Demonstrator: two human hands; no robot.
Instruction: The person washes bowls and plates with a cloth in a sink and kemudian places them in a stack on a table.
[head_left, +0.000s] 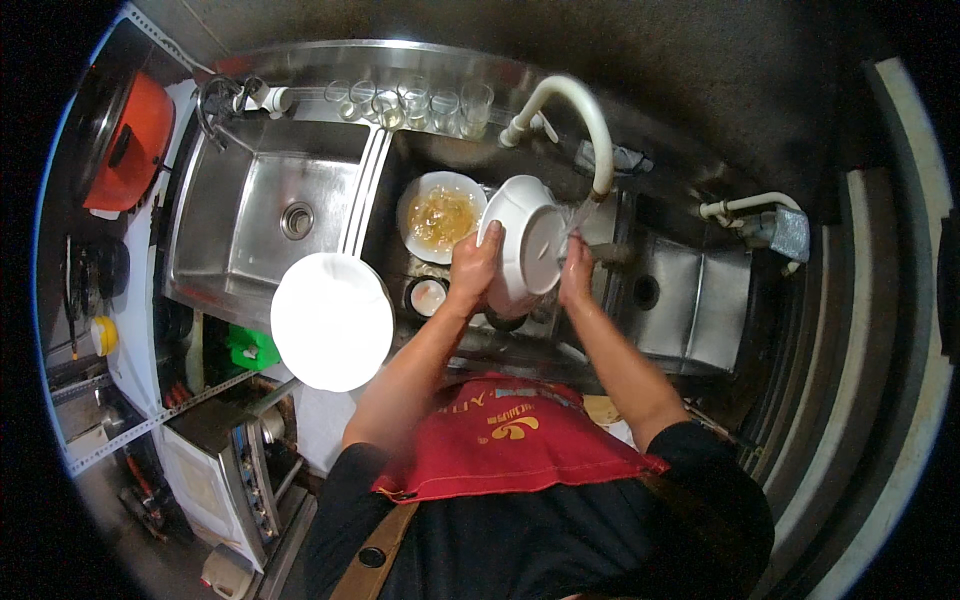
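A white bowl (517, 262) is tilted on its side over the middle sink, its round base facing right. My left hand (478, 264) grips its rim, thumb on the outer wall. My right hand (576, 271) is at the base, under water from the curved white faucet (592, 127); splashing water blurs its fingers. Left of the tilted bowl, a white dish (442, 217) in the sink holds yellowish, bubbly liquid. Below that dish sits a small dark-rimmed cup (428, 298) with a pale inside.
A bright white round dish (332, 322) overlaps the left sink's front edge. Several drinking glasses (412, 105) line the back ledge. The left sink (300, 180) and right sink (682, 300) flank the middle one. A red pot (139, 142) stands at far left.
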